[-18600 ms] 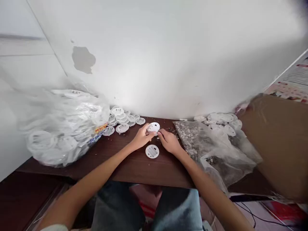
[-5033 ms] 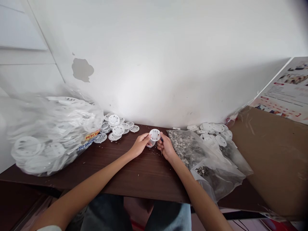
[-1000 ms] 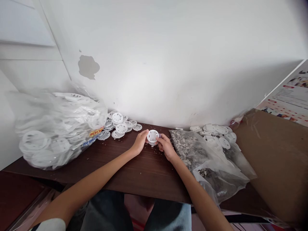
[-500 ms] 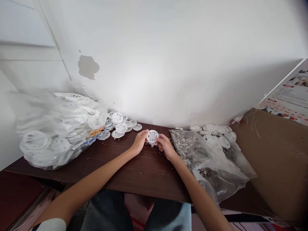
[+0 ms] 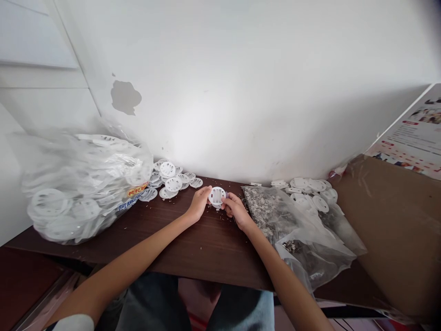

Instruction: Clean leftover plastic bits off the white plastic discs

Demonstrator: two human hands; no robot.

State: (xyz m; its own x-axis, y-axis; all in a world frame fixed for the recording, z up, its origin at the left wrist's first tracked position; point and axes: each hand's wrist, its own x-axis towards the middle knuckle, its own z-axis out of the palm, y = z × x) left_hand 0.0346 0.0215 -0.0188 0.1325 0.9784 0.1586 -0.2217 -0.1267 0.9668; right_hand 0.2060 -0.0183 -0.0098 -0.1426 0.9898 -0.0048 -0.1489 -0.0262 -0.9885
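A round white plastic disc (image 5: 217, 196) with slots through it is held up above the dark table, its flat face toward me. My left hand (image 5: 200, 203) pinches its left edge between thumb and fingers. On the opposite edge, my right hand (image 5: 236, 209) is closed, the thumb lying on the face of the disc and the other fingers curled behind. Whether a small part is also between the right fingers cannot be made out. Tiny light scraps lie on the table below both hands.
A clear bag of white discs (image 5: 86, 193) stands at the left, beside a loose pile of discs (image 5: 172, 179). To the right are a bag of small metal parts (image 5: 272, 211) and more white pieces (image 5: 310, 193). Cardboard (image 5: 389, 230) borders the right side; a wall rises behind.
Both hands keep their grip on the disc in nearly the same place. The whole view has shifted very slightly.
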